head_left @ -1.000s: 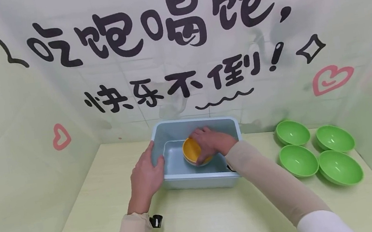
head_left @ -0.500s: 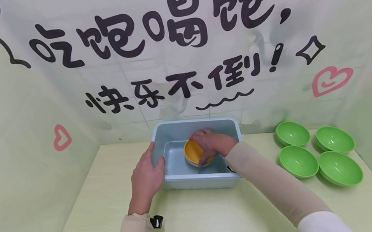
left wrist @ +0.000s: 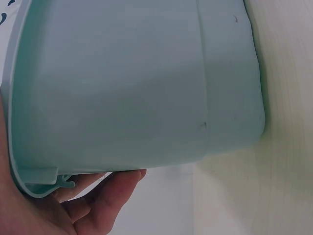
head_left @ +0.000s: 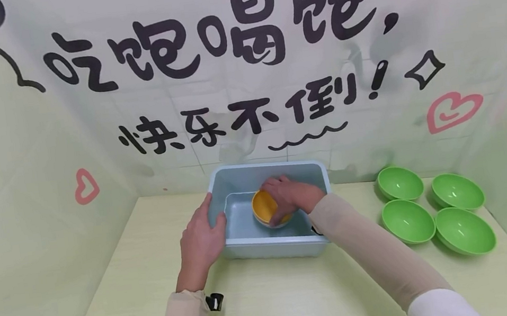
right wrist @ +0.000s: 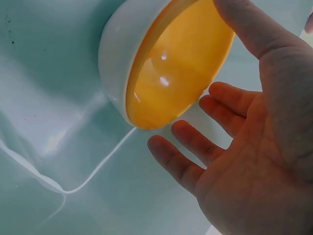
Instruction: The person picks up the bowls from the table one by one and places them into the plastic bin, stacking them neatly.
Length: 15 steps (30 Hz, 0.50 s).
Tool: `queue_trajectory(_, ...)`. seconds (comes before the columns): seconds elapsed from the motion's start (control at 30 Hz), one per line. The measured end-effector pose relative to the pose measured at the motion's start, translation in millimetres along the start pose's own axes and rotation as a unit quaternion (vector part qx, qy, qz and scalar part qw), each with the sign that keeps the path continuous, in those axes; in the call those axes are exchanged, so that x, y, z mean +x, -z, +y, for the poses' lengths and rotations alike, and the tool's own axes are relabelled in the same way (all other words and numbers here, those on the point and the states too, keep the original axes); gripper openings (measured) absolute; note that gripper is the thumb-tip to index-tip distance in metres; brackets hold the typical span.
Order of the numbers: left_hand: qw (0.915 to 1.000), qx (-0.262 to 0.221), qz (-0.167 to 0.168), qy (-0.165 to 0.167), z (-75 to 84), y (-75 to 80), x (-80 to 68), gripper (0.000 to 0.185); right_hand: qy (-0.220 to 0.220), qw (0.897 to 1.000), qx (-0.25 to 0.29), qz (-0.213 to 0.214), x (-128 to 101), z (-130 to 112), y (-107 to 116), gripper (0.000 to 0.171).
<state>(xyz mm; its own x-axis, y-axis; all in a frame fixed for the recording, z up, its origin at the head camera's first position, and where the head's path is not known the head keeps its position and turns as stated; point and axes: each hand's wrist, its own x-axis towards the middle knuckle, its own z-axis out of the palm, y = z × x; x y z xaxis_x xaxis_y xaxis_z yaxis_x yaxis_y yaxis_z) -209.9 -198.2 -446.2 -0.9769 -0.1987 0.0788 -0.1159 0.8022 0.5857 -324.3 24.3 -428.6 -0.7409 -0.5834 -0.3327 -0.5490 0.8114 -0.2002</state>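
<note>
**Hands at the blue tub**

A light blue tub (head_left: pixel 277 245) sits on the tabletop (head_left: pixel 277 304). The left hand (head_left: pixel 202 239) holds the tub's left rim, with the thumb inside and the fingers curled under the edge. The right hand (head_left: pixel 293 198) reaches into the tub. Its fingers are spread and loose beside a yellow bowl (head_left: pixel 264 207), and its thumb lies on the bowl's rim. The bowl is tipped on its side in the tub. Four green bowls (head_left: pixel 433 209) sit together on the right.

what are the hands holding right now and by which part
The left hand grips the blue tub by its left rim. The right hand is spread beside the yellow bowl, thumb at its rim, not clearly gripping.
</note>
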Motion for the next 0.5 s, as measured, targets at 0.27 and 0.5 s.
queue_trajectory(0.27, 1.0, 0.001, 0.008, -0.005, 1.0, -0.2, -0.3, 0.063, 0.018, 0.999, 0.015, 0.033, -2, 2, 7, 0.08)
queue_trajectory(0.5, 1.0, -0.002, 0.006, -0.004, 0.4, -0.4, -0.5, 0.063, 0.052, 0.99, 0.109, 0.068, -10, 4, 25, 0.074)
